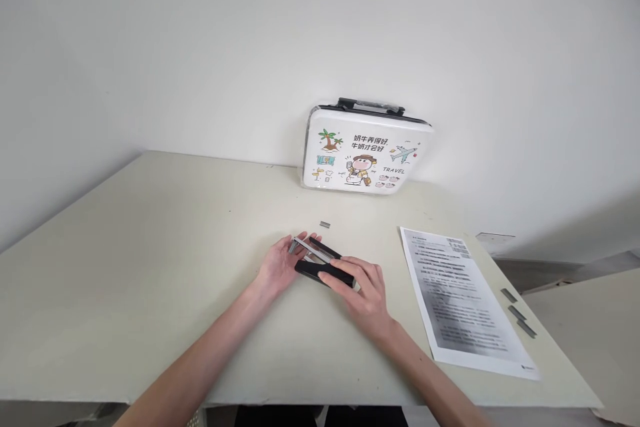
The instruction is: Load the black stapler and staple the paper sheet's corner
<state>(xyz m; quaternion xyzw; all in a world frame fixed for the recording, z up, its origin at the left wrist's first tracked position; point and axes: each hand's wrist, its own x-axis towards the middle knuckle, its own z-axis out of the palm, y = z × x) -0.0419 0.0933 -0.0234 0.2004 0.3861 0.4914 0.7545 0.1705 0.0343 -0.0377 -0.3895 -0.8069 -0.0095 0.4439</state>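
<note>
The black stapler [325,272] is lying opened up in your hands, just below the middle of the frame, its silver rail [311,250] pointing toward the upper left. Your right hand [367,297] is grasping the stapler's rear end, thumb and fingers closing on it. Your left hand [280,267] is cupping around the front end, where a small grey strip [293,246] is showing by the thumb; you can't tell from here whether the fingers are pinching it. Just above, another strip [325,224] is lying on the pale table [150,293]. A printed sheet [457,300] is resting at lower right, with three more strips [517,313] sitting beside its right edge. A white cartoon case [367,153] is standing above centre, near the wall [200,47].
</note>
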